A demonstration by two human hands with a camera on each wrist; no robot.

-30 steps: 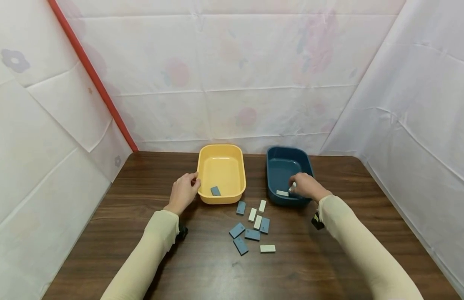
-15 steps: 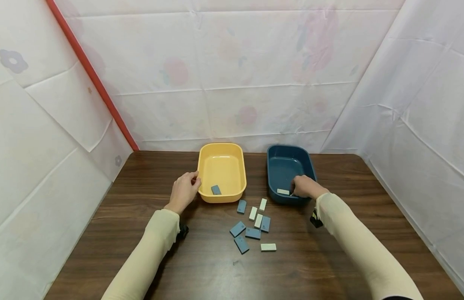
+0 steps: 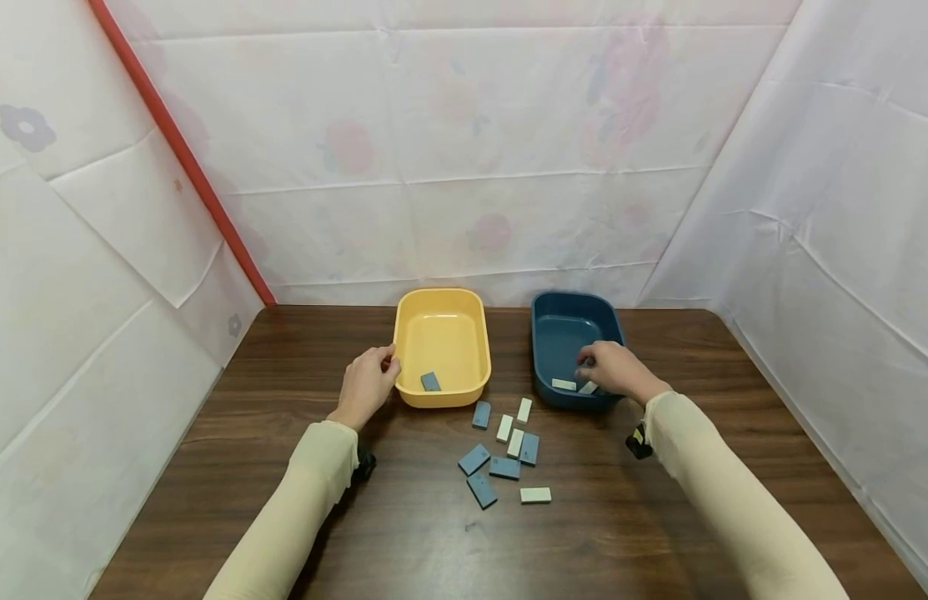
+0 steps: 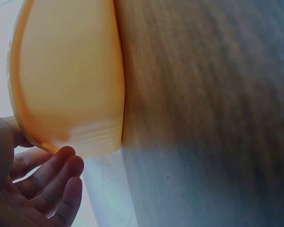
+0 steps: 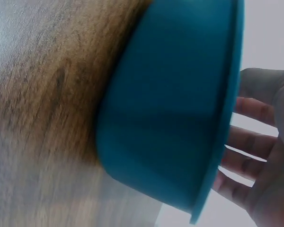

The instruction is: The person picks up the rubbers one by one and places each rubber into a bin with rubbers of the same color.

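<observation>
Five blue-grey blocks point(image 3: 504, 468) and four off-white blocks point(image 3: 535, 496) lie loose on the dark wood bench point(image 3: 403, 533), head view, in front of two trays. Yellow tray point(image 3: 443, 342), left: one blue-grey piece point(image 3: 430, 382) at its near end. Dark blue tray point(image 3: 564, 337), right: two off-white pieces point(image 3: 564, 384) at its near end. Left hand point(image 3: 364, 385) pinches the yellow tray's left rim. Right hand point(image 3: 614, 368) hangs over the dark blue tray, fingers relaxed; one off-white piece lies just below them. The hands are well apart. Pale sleeves point(image 3: 306, 483) on both arms, a dark device point(image 3: 639, 442) at each wrist. White printed cloth point(image 3: 448, 125) behind the bench; red strip point(image 3: 183, 154) slanting down at left.

Left wrist view: thumb and finger sit at the yellow tray's rim; other fingers loosely bent near its outer wall.

Right wrist view: the dark blue tray's outer wall fills the middle. The right hand's fingers reach past the rim, gaps between them; I cannot see the fingertips behind the wall.
</observation>
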